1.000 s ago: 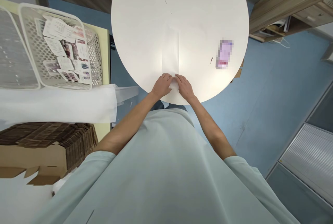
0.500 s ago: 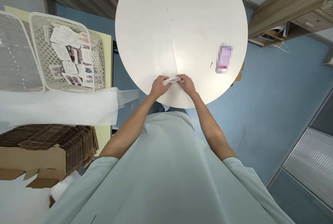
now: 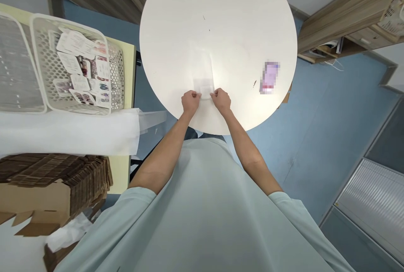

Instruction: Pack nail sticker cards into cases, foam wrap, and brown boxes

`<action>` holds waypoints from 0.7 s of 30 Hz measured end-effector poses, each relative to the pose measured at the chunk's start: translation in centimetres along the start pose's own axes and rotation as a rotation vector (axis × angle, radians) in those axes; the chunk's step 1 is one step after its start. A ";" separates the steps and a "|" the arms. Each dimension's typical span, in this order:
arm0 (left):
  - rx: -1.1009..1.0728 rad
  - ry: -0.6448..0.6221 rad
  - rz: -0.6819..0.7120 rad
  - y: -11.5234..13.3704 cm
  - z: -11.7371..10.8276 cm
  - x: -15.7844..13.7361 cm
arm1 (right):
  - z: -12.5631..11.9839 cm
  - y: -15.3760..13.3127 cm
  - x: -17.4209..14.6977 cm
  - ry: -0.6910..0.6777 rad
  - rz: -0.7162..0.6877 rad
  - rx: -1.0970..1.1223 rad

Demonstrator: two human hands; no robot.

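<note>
A thin translucent white sheet point(image 3: 203, 68) lies on the round white table point(image 3: 176, 19), stretching away from me. At its near end a small flat packet-like piece point(image 3: 204, 88) shows, pale and blurred; I cannot make out what is inside. My left hand point(image 3: 191, 100) pinches the left near corner between thumb and bent fingers. On the opposite side, the right near corner sits in the pinch of my right hand point(image 3: 221, 99). Both hands rest close to the table's near edge.
A pixelated purple item point(image 3: 269, 77) lies on the table's right side. To the left, a perforated white basket point(image 3: 117, 74) holds several carded packets. Below it are a roll of white sheeting point(image 3: 69, 132) and stacked flat cardboard boxes point(image 3: 34, 196).
Both hands have lowered the bunched white piece and spread it flat on the sheet. My fingers now grip its two near corners. The view has shifted slightly.
</note>
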State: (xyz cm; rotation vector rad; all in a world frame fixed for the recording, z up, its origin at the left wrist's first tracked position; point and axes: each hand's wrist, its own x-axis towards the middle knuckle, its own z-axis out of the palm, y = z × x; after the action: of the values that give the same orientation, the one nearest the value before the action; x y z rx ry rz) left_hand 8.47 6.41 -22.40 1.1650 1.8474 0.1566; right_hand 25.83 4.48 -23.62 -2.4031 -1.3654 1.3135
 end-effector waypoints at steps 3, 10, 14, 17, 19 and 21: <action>0.009 0.030 -0.001 0.0 0.2 0.3 | 0.3 -0.6 0.1 0.072 -0.103 -0.010; 0.136 -0.050 0.482 0.5 0.7 0.6 | -1.0 -2.3 0.2 -0.061 -0.553 -0.263; 0.189 -0.170 0.616 0.0 0.1 1.2 | -2.4 -1.1 0.7 -0.151 -0.591 -0.232; 0.245 -0.197 0.641 -0.7 -0.6 1.4 | -2.3 0.1 0.4 -0.183 -0.610 -0.187; 0.276 -0.214 0.662 -1.3 -1.0 1.1 | -1.5 0.8 -0.3 -0.185 -0.605 -0.182; 0.302 -0.234 0.681 -2.0 -1.3 0.2 | -0.4 1.6 -1.7 -0.185 -0.600 -0.173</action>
State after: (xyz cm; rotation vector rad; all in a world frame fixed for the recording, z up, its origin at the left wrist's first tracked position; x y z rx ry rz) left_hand 6.14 5.95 -22.83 1.9089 1.2378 0.1171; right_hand 26.79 2.33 -22.99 -1.7482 -2.1030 1.2960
